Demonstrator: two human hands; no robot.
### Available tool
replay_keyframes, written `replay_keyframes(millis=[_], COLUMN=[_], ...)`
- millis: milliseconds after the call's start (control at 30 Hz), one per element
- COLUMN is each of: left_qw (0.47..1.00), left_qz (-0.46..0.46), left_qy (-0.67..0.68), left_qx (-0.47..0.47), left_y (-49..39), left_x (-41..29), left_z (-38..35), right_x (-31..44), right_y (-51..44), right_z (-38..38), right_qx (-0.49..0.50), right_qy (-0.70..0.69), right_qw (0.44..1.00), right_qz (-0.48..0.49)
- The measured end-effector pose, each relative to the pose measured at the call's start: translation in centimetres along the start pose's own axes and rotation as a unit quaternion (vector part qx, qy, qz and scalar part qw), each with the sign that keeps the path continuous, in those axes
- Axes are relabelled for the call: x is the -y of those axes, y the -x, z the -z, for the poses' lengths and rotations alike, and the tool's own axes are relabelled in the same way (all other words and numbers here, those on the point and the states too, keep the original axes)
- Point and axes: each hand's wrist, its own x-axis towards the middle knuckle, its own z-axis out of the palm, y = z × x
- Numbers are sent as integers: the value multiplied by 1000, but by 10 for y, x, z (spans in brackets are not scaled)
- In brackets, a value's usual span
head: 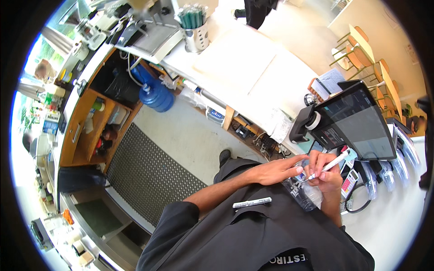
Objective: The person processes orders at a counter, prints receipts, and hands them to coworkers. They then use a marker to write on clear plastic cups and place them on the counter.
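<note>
A white pen (330, 165) slants across my right hand (323, 171), which grips it between bent fingers and thumb. Its narrow tip points down and left towards a crumpled, clear plastic pouch (305, 193) with white print. My left hand (276, 170) reaches in from the left, thumb and forefinger at the pouch's upper edge. Part of the pouch lies behind both hands, close against my dark apron (257, 230). A name tag (252, 202) is fixed on the apron.
A touchscreen terminal (356, 118) stands just beyond my hands. Beside it are a calculator (349, 184), a black cable (359, 206) and plastic-wrapped stacks (386, 174). A white counter (234, 64) runs leftward. Below are a water jug (157, 96) and a rubber mat (149, 169). A person (259, 12) is beyond.
</note>
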Motion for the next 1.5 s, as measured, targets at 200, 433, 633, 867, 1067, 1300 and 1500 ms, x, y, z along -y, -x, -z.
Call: replay_keyframes(millis=[200,433,633,867,1067,1300,1500], left_qw=[999,998,995,995,994,998,998], left_qz=[-34,-2,-28,-5,31,6,20], left_qy=[22,0,-7,-17,-10,-39,-12], left_qx=[33,70,92,100,105,51,65], left_y=[-7,-21,-30,-32,-30,-22,-22], left_x=[1,-13,-16,-31,-30,-25,-23], left_z=[1,5,-1,-12,-11,-14,-11], right_x=[-12,-16,-26,-24,-26,-30,-28], right_y=[16,35,66,82,81,76,69], right_z=[3,3,0,-12,-12,-8,-8], right_qx=[-56,-117,-200,-249,-278,-238,-253], right_qy=[-2,-21,-31,62,81,69,100], right_qw=[995,985,959,943,934,949,945], right_qz=[79,126,199,213,211,194,184])
